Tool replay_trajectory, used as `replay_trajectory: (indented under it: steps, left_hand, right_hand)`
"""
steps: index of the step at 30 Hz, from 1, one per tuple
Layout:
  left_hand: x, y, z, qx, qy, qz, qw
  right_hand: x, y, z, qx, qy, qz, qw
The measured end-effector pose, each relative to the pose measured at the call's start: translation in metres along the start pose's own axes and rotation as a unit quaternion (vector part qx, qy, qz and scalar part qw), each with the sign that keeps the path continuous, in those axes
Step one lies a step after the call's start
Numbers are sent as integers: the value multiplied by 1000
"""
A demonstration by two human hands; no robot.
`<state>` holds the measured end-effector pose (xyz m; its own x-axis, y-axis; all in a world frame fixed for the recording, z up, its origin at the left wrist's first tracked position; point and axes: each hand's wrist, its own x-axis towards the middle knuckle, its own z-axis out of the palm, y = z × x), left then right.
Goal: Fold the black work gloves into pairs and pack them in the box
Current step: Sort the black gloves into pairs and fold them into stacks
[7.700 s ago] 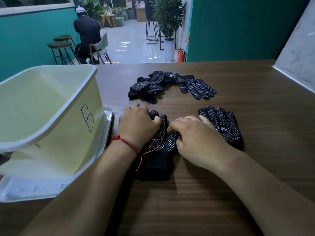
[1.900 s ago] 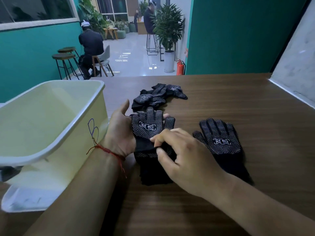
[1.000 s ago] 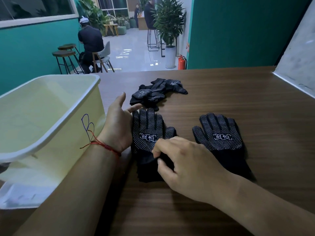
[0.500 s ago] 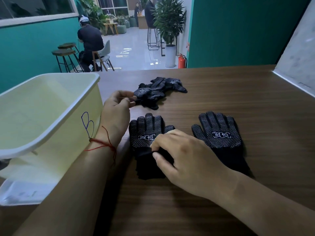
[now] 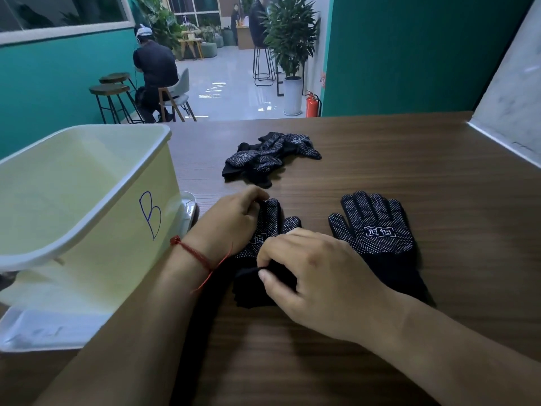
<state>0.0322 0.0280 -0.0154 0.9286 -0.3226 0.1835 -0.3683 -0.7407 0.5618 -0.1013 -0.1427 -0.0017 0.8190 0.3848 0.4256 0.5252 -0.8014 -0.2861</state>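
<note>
Near glove (image 5: 275,219) lies dotted side up on the desk (image 5: 380,361), just right of the box (image 5: 87,200) marked B. Left grip (image 5: 234,221): fingers curled over the glove's fingertip end, pinching it. Right grip (image 5: 316,273): thumb and forefinger closed on the black cuff, bunching it. Second glove (image 5: 377,232) lies flat, palm dots up, just right of the right grip. Loose glove pile (image 5: 269,156) sits farther back, apart from both. Box stands on a white lid (image 5: 187,206).
</note>
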Motion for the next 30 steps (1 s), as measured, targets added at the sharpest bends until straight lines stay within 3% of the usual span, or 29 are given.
replay_trajectory:
  steps: [4,9,11,14,16,23,30]
  left_hand:
    - [-3,1,2,30,-39,9,999]
    - [-6,12,-4,-14,-12,6,1000]
    - [-6,19,-5,10,-42,15,999]
    - [-10,20,6,149,-155,10,977]
    - [-15,20,15,213,-182,-15,960]
    - [-17,28,19,191,-142,-30,971]
    - [-18,28,18,187,-130,-41,973]
  right_hand:
    - [0,3,2,-12,-44,-20,999]
    - [2,7,0,4,-69,-23,997]
    - [3,8,-1,36,-45,-11,998]
    - [5,15,-3,50,43,27,997]
    - [8,21,-7,56,95,62,992]
    - [12,37,-6,-30,99,135,985]
    - [17,51,-7,-32,107,160,981]
